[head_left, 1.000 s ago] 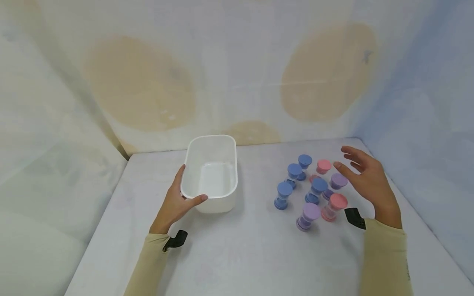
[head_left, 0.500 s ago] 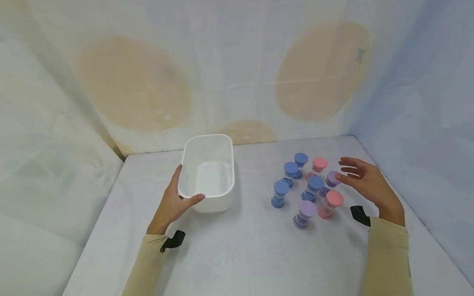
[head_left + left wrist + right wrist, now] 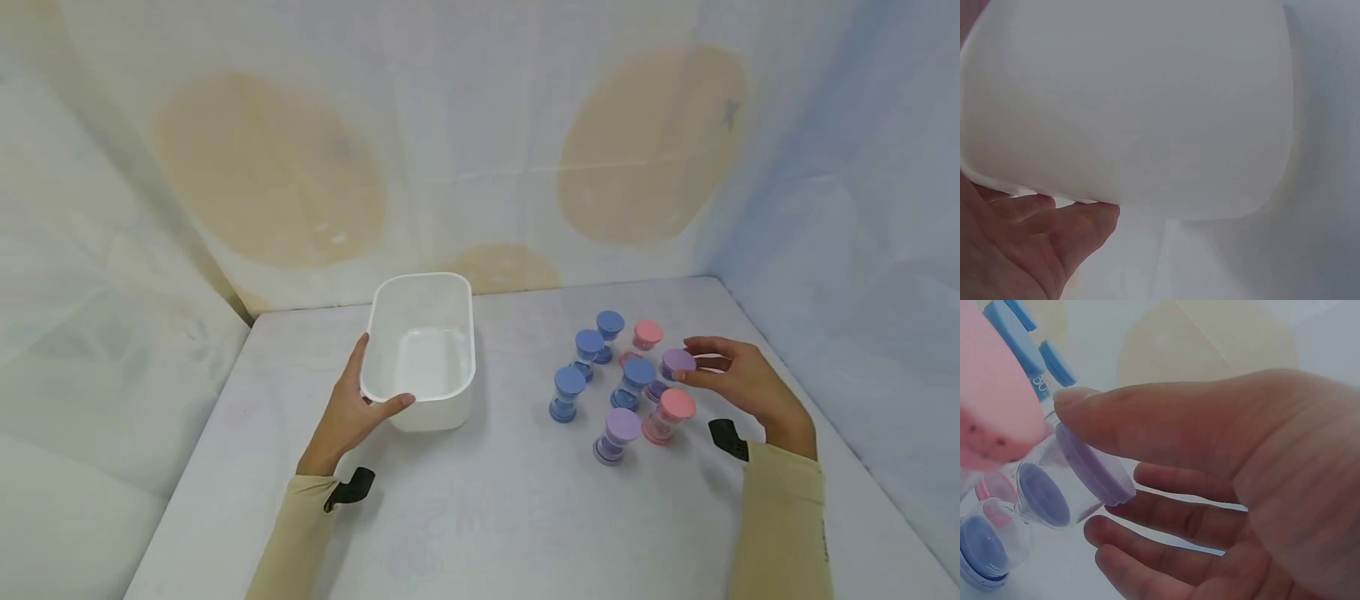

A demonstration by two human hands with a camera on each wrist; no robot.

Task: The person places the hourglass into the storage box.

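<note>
Right hand [image 3: 738, 383] pinches top cap of purple timer [image 3: 677, 362], thumb [image 3: 1147, 419] on near edge, fingers behind. Timer stands on right side of table [image 3: 487, 500], far right of bunch of blue, pink, purple timers. Pink timer [image 3: 671, 414] just near it. Left hand [image 3: 348, 414] grips near left corner of white tub [image 3: 422, 350], thumb [image 3: 393, 404] on near wall, left of bunch.

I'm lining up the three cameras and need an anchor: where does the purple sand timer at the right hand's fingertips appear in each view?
Head: purple sand timer right of centre, at the right hand fingertips.
Left wrist: not in view; only the white tub and left hand.
Right wrist: centre-left, under the thumb.
Shared landmark: the neighbouring pink sand timer.
</note>
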